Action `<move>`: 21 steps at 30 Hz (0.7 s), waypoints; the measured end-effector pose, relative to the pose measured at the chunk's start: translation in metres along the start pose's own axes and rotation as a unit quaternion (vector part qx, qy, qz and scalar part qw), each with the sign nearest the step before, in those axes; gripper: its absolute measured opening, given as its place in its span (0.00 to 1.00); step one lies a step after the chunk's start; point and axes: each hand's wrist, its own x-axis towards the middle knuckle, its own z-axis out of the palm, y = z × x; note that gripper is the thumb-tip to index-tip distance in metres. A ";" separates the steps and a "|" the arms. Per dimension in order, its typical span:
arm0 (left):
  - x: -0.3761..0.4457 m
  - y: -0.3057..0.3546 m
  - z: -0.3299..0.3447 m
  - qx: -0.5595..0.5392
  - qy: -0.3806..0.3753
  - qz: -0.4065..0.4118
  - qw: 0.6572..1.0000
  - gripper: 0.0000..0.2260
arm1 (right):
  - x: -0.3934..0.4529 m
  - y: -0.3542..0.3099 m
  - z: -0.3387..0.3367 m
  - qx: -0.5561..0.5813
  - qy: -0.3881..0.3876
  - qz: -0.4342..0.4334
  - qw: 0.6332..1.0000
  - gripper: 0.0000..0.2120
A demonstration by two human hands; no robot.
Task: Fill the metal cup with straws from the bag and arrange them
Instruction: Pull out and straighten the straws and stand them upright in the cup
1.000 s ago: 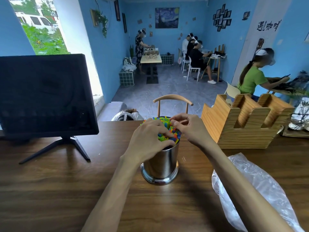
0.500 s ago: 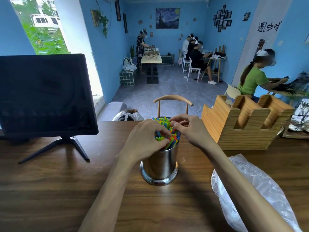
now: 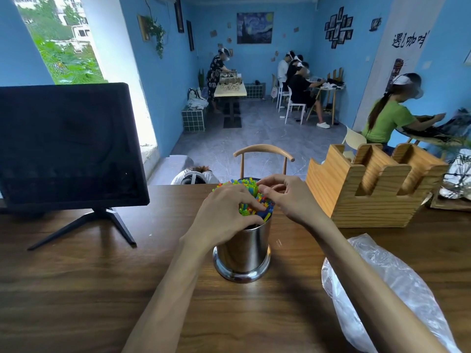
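Observation:
A shiny metal cup (image 3: 243, 253) stands upright on the wooden table (image 3: 89, 289), near its middle. A bundle of colourful straws (image 3: 251, 200) in green, blue, yellow and orange sticks out of its top. My left hand (image 3: 224, 212) curls over the left side of the bundle, fingers wrapped round the straw tops. From the right, my right hand (image 3: 288, 197) pinches straws at the far side with thumb and fingertips. A clear plastic bag (image 3: 382, 284) lies flat on the table at the right, partly under my right forearm.
A black monitor (image 3: 66, 146) on a tripod foot stands at the left. A wooden slotted holder (image 3: 367, 189) sits right of the cup. A chair back (image 3: 263, 154) rises behind the table's far edge. Several people work at tables further back.
Both hands stay on the straw tops. My left fingers have shifted slightly over the bundle, and the straws have been pushed a little toward the far side of the cup.

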 end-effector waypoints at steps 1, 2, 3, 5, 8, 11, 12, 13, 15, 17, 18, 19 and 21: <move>0.000 -0.001 -0.001 -0.001 0.002 -0.002 1.000 0.12 | 0.000 0.000 0.000 -0.002 -0.002 0.001 1.000 0.07; 0.000 -0.002 -0.001 0.000 0.003 -0.003 1.000 0.12 | 0.000 0.000 -0.001 -0.003 -0.004 0.000 1.000 0.07; 0.000 -0.002 -0.002 0.002 0.003 -0.005 1.000 0.11 | 0.000 0.001 -0.001 -0.003 -0.004 0.000 1.000 0.07; -0.001 -0.002 -0.003 0.007 0.005 -0.012 1.000 0.11 | -0.001 0.001 -0.001 -0.003 -0.006 0.001 1.000 0.07; -0.002 -0.001 -0.003 -0.016 0.011 -0.020 1.000 0.09 | -0.001 0.001 0.000 -0.004 -0.007 -0.001 1.000 0.08; -0.003 0.002 -0.007 -0.048 0.007 -0.012 0.999 0.08 | -0.001 0.000 0.000 -0.003 -0.006 -0.002 1.000 0.08; -0.003 0.003 -0.009 -0.052 -0.001 -0.016 0.999 0.08 | -0.001 0.000 0.000 -0.003 -0.005 -0.003 1.000 0.08; -0.003 0.004 -0.010 -0.055 -0.010 -0.024 0.998 0.09 | -0.001 0.000 0.000 -0.004 -0.005 -0.004 1.000 0.08; -0.004 0.005 -0.012 -0.067 -0.020 -0.043 0.997 0.11 | -0.002 0.000 0.000 -0.006 -0.006 -0.008 1.000 0.08; -0.005 0.006 -0.013 -0.105 -0.021 -0.047 0.993 0.15 | -0.003 0.000 0.000 -0.014 -0.006 -0.015 1.000 0.09; -0.005 0.007 -0.013 -0.133 -0.019 -0.052 0.990 0.17 | -0.003 0.000 0.000 -0.017 -0.007 -0.018 1.000 0.08; -0.005 0.007 -0.014 -0.155 -0.016 -0.062 0.986 0.18 | -0.003 0.000 -0.001 -0.018 -0.008 -0.019 1.000 0.08; -0.005 0.007 -0.014 -0.173 -0.012 -0.077 0.982 0.18 | -0.004 -0.001 -0.002 -0.016 -0.010 -0.019 1.000 0.09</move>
